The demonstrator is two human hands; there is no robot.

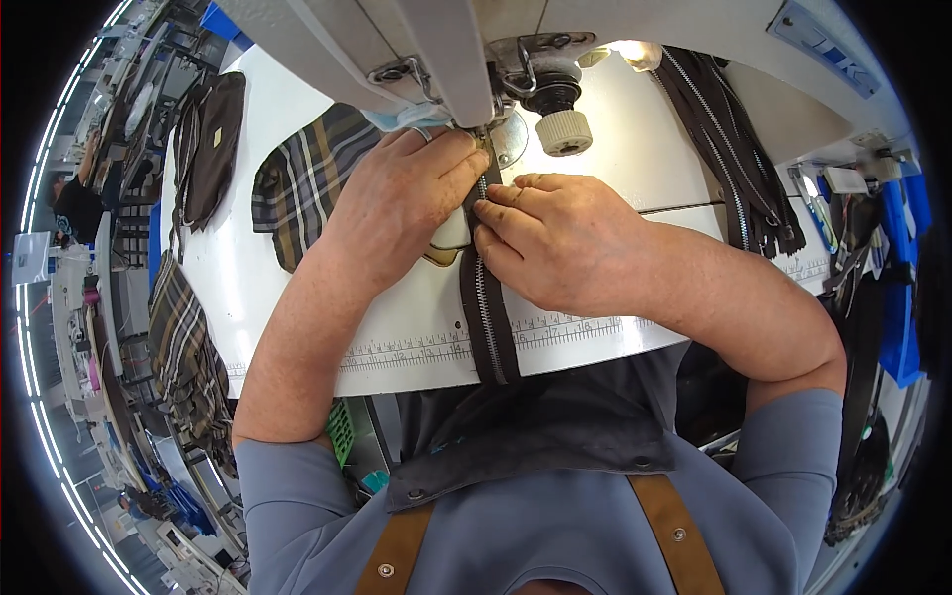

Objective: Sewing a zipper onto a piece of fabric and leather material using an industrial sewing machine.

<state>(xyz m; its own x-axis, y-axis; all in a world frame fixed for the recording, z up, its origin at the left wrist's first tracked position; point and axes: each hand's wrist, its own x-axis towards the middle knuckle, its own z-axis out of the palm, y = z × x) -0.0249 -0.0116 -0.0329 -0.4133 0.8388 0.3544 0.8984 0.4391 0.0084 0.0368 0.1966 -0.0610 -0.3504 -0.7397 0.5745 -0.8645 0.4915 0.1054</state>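
A dark zipper (pixel 484 327) with silver metal teeth runs from the sewing machine's (pixel 436 59) needle area down over the table's near edge. My left hand (pixel 402 193), a ring on one finger, is closed with its fingertips pressed on the zipper's left side, close to the presser foot. Just below the needle area, my right hand (pixel 565 238) pinches the zipper's right edge with curled fingers. Plaid fabric (pixel 297 188) in brown, grey and white lies to the left, partly beneath my left hand. The needle tip is hidden by my fingers.
Several dark metal zippers (pixel 729 149) lie in a bundle on the right. Dark brown pieces (pixel 213 149) rest at the table's left, with more plaid fabric (pixel 183 327) hanging beyond its edge. A printed ruler (pixel 416 352) follows the near edge. Blue bins (pixel 900 327) stand far right.
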